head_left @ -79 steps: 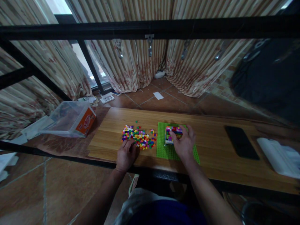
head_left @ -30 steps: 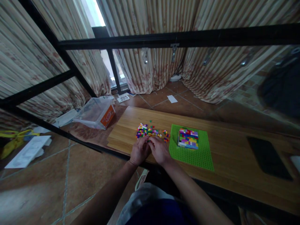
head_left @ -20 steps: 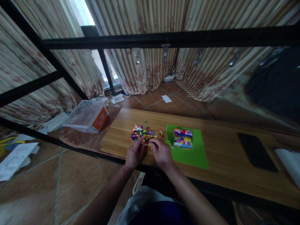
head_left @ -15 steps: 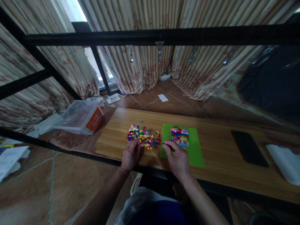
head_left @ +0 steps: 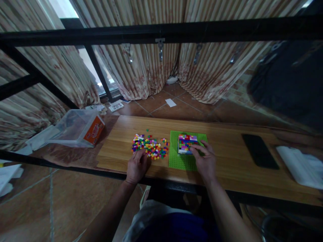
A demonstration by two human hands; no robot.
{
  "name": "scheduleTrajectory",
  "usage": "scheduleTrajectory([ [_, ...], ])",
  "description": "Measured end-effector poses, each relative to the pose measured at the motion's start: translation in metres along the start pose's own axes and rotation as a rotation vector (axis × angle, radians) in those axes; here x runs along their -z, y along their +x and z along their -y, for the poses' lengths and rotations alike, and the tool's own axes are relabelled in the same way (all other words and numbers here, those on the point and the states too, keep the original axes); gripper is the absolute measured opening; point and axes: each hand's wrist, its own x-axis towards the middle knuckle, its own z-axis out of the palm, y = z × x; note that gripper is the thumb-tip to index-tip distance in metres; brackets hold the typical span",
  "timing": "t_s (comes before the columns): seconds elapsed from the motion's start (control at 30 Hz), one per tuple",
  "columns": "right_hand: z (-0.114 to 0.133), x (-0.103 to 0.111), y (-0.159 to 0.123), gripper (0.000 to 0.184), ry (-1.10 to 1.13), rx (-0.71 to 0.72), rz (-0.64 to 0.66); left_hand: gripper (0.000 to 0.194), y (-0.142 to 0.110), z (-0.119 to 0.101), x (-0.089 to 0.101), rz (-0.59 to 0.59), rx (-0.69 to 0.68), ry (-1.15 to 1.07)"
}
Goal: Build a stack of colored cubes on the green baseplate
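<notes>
A patchwork block of small coloured toy bricks (head_left: 183,142) stands on a green studded baseplate (head_left: 175,161). Over the right front of this block is my right hand (head_left: 206,161), thumb and forefinger pinched at its top; whatever lies between the fingertips is too small to make out. Loose toy bricks (head_left: 152,147) in many colours are heaped left of the baseplate. My left hand (head_left: 136,166) rests at the near edge of the heap with its fingers curled together, and their tips are partly hidden.
A clear plastic bin (head_left: 73,126) with an orange label lies left of the wooden table (head_left: 113,148). On the right are a dark flat phone-like slab (head_left: 259,150) and a white packet (head_left: 300,166). A black metal bar (head_left: 141,32) crosses above the table's far side.
My right hand has moved right and forward, from the baseplate's left side onto the brick block. My left hand stays at the heap. The whole view has shifted slightly.
</notes>
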Motion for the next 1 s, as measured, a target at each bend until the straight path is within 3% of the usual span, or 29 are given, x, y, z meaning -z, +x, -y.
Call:
scheduleTrajectory([
  [0.47, -0.007, -0.013, 0.007, 0.024, 0.212, -0.170, 0.001, 0.018, 0.001, -0.002, 0.002, 0.015, 0.007, -0.013],
  [0.83, -0.008, -0.012, 0.006, 0.025, 0.237, -0.161, 0.040, 0.019, 0.000, 0.000, 0.001, 0.006, 0.044, -0.021],
  [0.9, -0.008, -0.009, 0.004, 0.026, 0.261, -0.141, 0.011, 0.019, 0.001, -0.001, 0.001, 0.000, 0.051, -0.030],
  [1.0, -0.006, -0.002, -0.002, 0.027, 0.316, -0.126, -0.132, 0.019, 0.002, 0.000, 0.002, -0.020, 0.068, -0.062],
])
